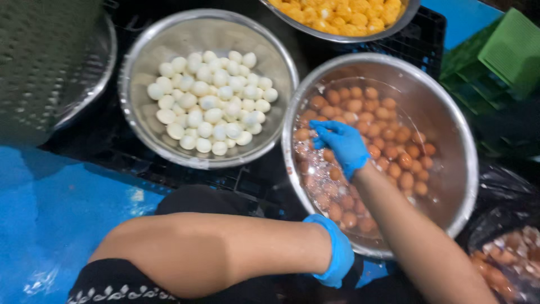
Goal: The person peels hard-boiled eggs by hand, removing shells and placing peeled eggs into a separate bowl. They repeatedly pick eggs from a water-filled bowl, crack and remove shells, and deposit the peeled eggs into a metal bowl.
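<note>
- While the right hand (342, 145), in a blue glove, reaches down into the water bowl (450, 186), its fingers curl together among the brown eggs (394, 135); whether they actually close on one I cannot tell, since the fingertips are blurred.
- Brown eggs sit submerged in the water bowl, heaped toward its far side; soaking presumably keeps them wet and easy to handle.
- Left hand (337, 250): gloved, bent at the wrist against the near rim of the water bowl. Only the glove cuff and back of the hand show; the fingers are hidden, so the grip cannot be read.
- White egg bowl (140, 84), just left of the water bowl and nearly touching it, holds a pile of white peeled eggs (211, 101); the short reach between the two fits a sorted batch kept apart.
- Yellow pieces bowl (337, 34) stands beyond the water bowl, partly cut off.
- Clear bag (506, 259) with brownish pieces lies right of the water bowl, near side.
- All bowls rest on a black crate (112, 141) extending left of the water bowl, above a blue floor (45, 214).
</note>
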A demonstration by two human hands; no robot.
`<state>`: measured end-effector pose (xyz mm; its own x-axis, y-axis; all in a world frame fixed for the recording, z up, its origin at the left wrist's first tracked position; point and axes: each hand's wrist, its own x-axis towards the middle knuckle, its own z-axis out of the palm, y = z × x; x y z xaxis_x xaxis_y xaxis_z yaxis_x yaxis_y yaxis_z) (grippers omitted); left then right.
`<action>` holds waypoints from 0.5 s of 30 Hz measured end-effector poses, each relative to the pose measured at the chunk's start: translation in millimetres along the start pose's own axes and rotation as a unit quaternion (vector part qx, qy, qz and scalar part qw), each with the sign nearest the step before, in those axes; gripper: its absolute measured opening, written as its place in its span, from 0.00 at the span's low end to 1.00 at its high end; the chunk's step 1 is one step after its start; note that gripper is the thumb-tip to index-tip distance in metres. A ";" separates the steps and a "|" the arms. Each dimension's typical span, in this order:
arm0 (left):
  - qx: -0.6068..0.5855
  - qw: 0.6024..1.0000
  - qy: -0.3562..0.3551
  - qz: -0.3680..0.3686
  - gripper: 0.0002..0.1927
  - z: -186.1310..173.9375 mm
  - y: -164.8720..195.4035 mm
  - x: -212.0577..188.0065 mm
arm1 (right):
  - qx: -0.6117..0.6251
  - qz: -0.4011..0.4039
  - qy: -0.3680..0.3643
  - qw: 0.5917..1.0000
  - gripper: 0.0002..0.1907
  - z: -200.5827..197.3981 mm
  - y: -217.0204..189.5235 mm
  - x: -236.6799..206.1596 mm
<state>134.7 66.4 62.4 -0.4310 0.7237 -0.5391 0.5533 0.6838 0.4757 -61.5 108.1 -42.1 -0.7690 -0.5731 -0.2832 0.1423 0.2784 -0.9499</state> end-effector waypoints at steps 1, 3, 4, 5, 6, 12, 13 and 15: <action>-0.014 1.000 0.006 0.004 0.21 0.6 -3.6 0.3 | -0.078 -0.030 -0.012 0.996 0.26 -20.8 0.7 -8.3; -0.039 0.999 0.006 0.019 0.21 -1.0 -12.1 1.8 | -0.231 -0.081 -0.033 0.969 0.32 -62.6 1.5 -29.0; -0.046 0.999 -0.008 -0.008 0.21 -2.3 -17.6 2.1 | -0.329 -0.091 -0.027 0.940 0.34 -79.8 3.0 -39.3; -0.049 0.998 -0.023 -0.033 0.22 -4.1 -23.8 2.3 | -0.424 -0.096 -0.022 0.900 0.36 -97.5 3.6 -49.8; -0.027 0.999 -0.023 -0.018 0.22 -6.7 -29.5 3.1 | -0.513 -0.094 -0.020 0.853 0.38 -111.9 6.6 -63.5; -0.042 0.989 0.082 -0.120 0.23 -29.8 -80.0 10.0 | -0.629 0.198 -0.077 0.748 0.36 -139.1 29.5 -113.4; -0.014 0.988 0.088 -0.124 0.21 -32.5 -88.8 11.6 | -0.617 0.200 -0.091 0.755 0.33 -134.4 33.5 -118.4; -0.057 0.977 0.101 -0.177 0.26 -37.6 -104.4 15.1 | -0.590 0.203 -0.120 0.772 0.26 -116.6 36.7 -126.0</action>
<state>43.6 9.5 30.8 -0.7190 0.4353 -0.5417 0.2658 0.8925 0.3644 -32.0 280.4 -25.8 -0.6517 -0.3409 -0.6776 -0.4344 0.9000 -0.0351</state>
